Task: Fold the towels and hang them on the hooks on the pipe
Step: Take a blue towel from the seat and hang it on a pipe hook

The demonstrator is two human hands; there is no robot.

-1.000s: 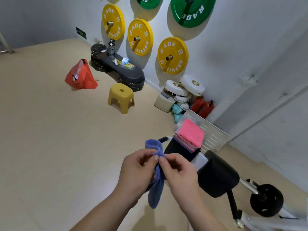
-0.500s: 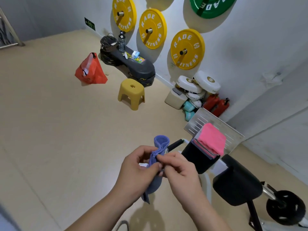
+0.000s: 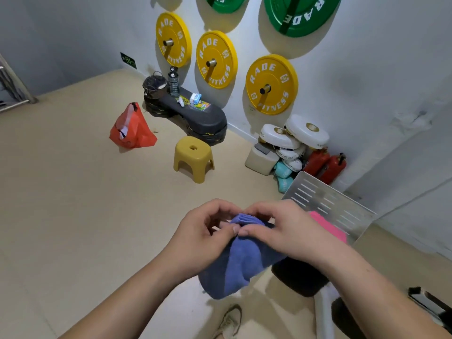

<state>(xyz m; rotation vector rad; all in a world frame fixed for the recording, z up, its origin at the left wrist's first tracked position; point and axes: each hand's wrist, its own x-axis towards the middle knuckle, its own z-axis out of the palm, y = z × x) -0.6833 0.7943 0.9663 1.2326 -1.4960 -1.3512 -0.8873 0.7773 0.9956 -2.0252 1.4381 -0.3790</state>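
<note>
The left hand [image 3: 203,238] and right hand [image 3: 281,231] both pinch one fuzzy blue towel [image 3: 234,265], bunched into soft folds. One pink towel [image 3: 327,226] lies at three o'clock.

Both hands met over a folded blue towel [image 3: 234,263]: the left hand [image 3: 203,238] and right hand [image 3: 281,231] pinched its bunched top edge between thumbs and fingers. A pink towel [image 3: 327,227] lay just beyond the right hand. A yellow stool [image 3: 192,159] stood on the beige floor [image 3: 73,192].
</note>
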